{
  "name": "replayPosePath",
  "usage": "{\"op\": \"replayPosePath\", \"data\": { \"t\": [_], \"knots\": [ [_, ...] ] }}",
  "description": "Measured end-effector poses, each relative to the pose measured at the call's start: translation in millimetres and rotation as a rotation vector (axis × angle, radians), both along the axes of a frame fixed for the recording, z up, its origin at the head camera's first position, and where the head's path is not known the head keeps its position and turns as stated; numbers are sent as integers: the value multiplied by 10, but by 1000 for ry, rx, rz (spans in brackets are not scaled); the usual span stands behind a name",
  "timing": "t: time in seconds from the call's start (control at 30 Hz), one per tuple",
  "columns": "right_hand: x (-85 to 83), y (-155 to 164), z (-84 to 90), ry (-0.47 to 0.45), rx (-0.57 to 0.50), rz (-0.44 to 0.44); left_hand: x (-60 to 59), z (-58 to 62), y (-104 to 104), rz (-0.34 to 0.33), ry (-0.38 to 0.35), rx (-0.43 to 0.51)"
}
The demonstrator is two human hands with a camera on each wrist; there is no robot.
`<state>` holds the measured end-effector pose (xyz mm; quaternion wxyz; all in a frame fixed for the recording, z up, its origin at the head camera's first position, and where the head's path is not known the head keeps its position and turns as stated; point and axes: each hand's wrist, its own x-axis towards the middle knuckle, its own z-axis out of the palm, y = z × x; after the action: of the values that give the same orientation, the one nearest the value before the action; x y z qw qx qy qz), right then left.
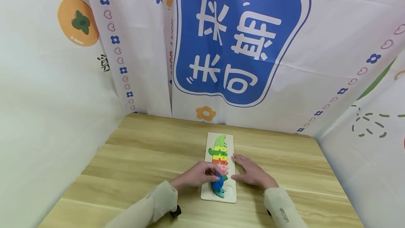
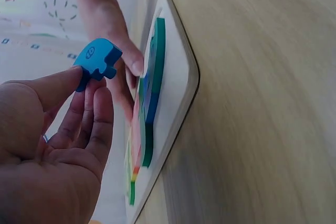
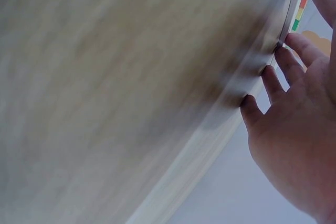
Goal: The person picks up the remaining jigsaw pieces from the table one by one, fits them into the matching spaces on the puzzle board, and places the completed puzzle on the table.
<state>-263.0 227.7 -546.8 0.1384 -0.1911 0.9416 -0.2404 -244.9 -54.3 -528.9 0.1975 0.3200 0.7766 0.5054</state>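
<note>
My left hand (image 1: 202, 174) pinches a blue puzzle piece (image 2: 97, 60) between thumb and fingertips, held up over the near part of a pale wooden puzzle board (image 1: 206, 194). A tab and a notch show along the piece's edge, with a small printed mark on its face. Several coloured pieces form a crocodile on the board, with a light green head (image 1: 220, 141) at the far end and a teal piece (image 1: 218, 193) near the close end. On the board's right side, my right hand (image 1: 251, 172) lies with fingers spread, fingertips (image 3: 268, 72) right at the edge.
The board lies on a wood-grain table (image 1: 142, 154). Behind the table hangs a white printed cloth (image 1: 145, 62) with a large blue sign (image 1: 234, 41), and white panels stand at both sides. A black object (image 1: 175, 212) shows under the left sleeve.
</note>
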Motion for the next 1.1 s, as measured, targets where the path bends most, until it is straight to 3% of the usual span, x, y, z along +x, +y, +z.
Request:
{"op": "replayPosePath", "data": {
  "t": [0.33,0.5,1.1],
  "knots": [
    [-14,21,0,13,13,21,14,-34,286,-61,82,-75],
    [-13,41,3,9,18,18,5,-54,390,-98,84,-94],
    [-27,31,-13,8,15,22,-2,-86,475,-138,147,-203]
  ]
}}
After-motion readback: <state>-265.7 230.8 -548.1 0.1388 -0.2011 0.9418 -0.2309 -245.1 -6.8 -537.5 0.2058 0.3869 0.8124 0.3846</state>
